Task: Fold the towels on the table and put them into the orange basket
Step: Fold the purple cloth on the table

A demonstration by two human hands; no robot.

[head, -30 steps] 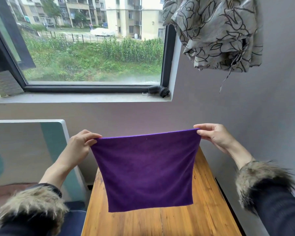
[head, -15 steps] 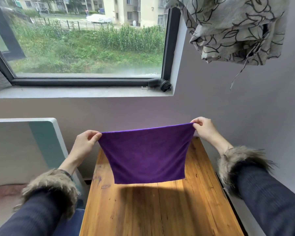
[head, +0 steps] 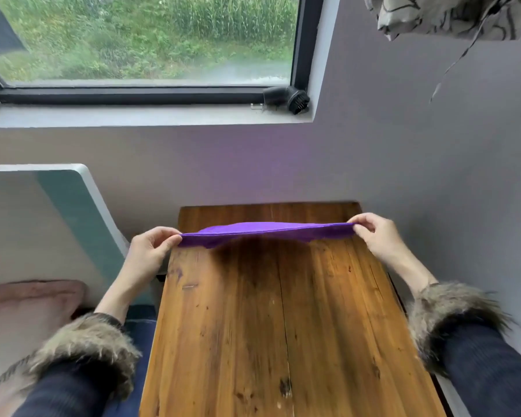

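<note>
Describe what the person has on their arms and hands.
Both hands, the left hand and the right hand, are bare: no gloves, and no rings or watch that I can see. Each arm wears a dark navy ribbed sleeve ending in a shaggy brown-grey fur cuff.

1. The narrow wooden plank table (head: pixel 283 311) is the landmark; its bare top lies open from the near edge up to the stretched purple towel (head: pixel 268 231).
2. The grey wall (head: pixel 418 145) closes off the table's far end and right side.
3. A white-edged teal panel (head: pixel 73 206) blocks its left.
</note>
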